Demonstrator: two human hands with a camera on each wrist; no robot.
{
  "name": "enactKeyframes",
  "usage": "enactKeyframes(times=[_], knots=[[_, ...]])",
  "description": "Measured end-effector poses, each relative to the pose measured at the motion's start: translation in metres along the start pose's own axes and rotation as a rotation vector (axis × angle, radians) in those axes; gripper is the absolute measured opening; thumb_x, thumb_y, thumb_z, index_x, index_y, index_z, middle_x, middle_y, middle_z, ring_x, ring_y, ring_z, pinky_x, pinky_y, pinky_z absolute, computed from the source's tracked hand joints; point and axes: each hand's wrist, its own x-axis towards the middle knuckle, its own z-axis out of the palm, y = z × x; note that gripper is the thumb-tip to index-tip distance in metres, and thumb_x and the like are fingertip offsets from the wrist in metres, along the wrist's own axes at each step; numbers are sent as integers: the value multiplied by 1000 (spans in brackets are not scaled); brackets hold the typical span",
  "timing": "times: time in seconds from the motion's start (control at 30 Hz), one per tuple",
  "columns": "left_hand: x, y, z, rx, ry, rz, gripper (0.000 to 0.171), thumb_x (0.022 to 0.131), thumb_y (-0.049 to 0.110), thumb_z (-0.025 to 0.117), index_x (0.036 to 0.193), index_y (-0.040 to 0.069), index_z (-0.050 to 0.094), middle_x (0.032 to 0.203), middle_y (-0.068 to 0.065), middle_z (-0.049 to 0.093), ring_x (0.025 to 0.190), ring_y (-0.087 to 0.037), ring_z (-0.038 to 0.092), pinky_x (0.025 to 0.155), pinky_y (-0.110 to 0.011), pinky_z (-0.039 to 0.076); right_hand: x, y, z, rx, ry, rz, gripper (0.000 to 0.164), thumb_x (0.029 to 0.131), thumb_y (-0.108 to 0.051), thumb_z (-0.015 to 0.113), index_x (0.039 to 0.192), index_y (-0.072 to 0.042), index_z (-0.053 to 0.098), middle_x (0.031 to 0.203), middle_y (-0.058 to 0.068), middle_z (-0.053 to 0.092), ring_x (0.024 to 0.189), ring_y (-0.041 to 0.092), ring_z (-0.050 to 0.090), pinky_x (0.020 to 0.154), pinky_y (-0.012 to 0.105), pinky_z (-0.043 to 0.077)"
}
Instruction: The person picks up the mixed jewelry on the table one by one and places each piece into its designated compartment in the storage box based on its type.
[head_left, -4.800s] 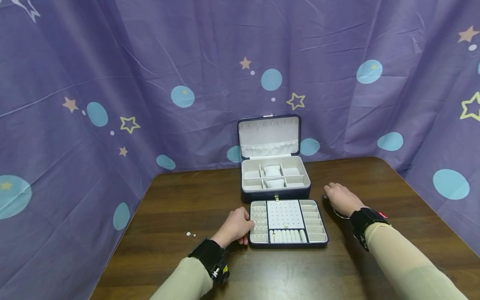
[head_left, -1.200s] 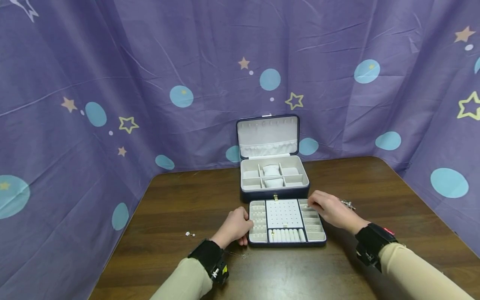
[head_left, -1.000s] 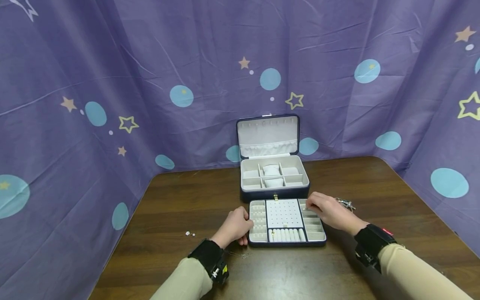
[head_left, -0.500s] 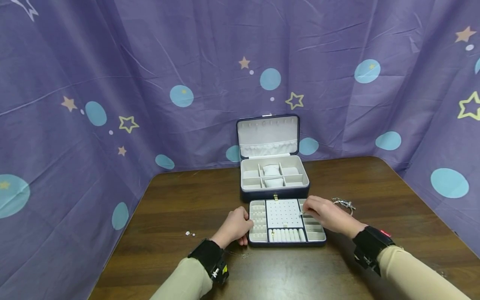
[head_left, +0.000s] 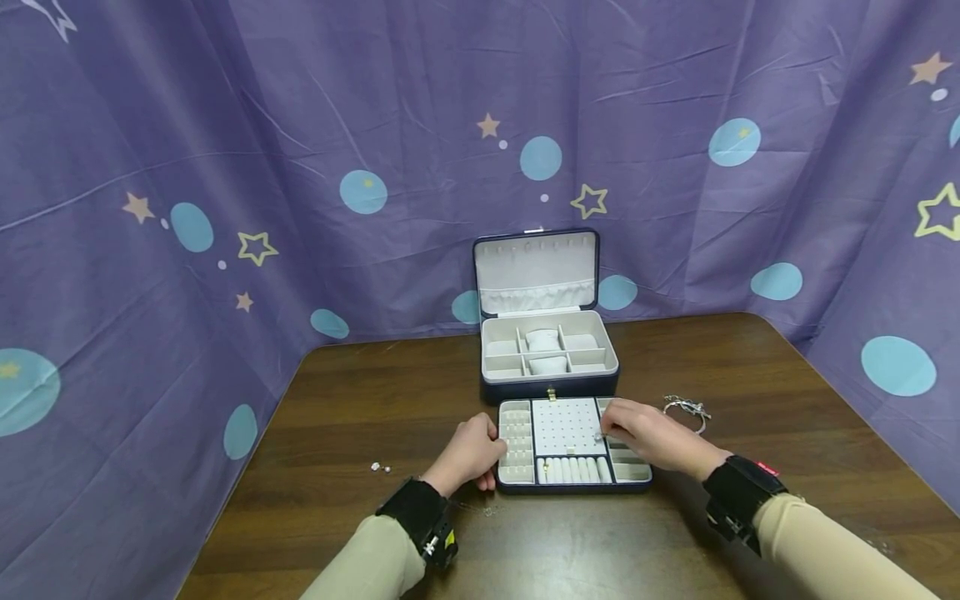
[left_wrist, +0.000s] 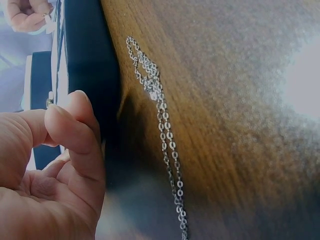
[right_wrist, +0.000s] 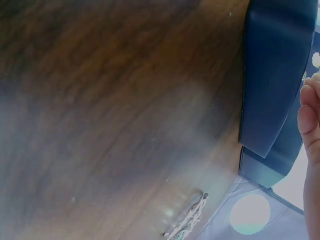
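Small white jewellery piece [head_left: 598, 436] sits at the right edge of the white perforated square panel [head_left: 567, 427], pinched between thumb and fingers of the right hand [head_left: 648, 431]. Whether it touches the panel, can't tell. Panel is part of the flat navy tray [head_left: 573, 490] with cream-lined compartments, lying mid-counter. Left hand [head_left: 467, 452] grips the tray's left edge, fingers curled, thumb at the rim. Padded white ring rolls [head_left: 576, 472] run below the panel; a gold-coloured item [head_left: 546, 471] sits at their left end.

Thin silver link chain [left_wrist: 165, 125] lies on the counter [head_left: 390, 383] by the tray's near-left corner, doubled up. Two small white pieces [head_left: 379, 467] lie toward the counter's left edge. Tangled silver bracelets [head_left: 688, 407] are right of the tray, beyond the right hand.

Open navy box [head_left: 517, 392] with cream dividers stands directly behind the tray, toward the counter's far edge. Purple star-print curtain [head_left: 420, 108] behind that.
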Motion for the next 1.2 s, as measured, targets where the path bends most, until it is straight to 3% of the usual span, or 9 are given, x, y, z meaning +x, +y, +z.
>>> enactKeyframes(times=[0.37,0.73,1.2], knots=[[0,1,0,5,2,0,8,90,1,57,88,2,49,52,-12,60,31,-11,52,33,-29,46,-2,-2,1,-11,10,-55,21,87,8,73,95,-11,67,94,-7,62,86,3,58,73,24,55],[0,0,1,24,-1,-10,10,91,2,58,90,2,48,53,-14,60,32,-12,53,34,-29,47,-3,-6,1,4,-25,-34,19,89,6,72,96,-11,68,93,-6,63,86,2,58,74,26,56],[2,-2,1,23,-2,-19,9,91,3,58,91,2,49,53,-12,59,32,-13,53,34,-30,47,-5,-6,2,-8,-8,-77,20,89,6,72,97,-11,68,93,-8,62,86,2,56,73,24,54]])
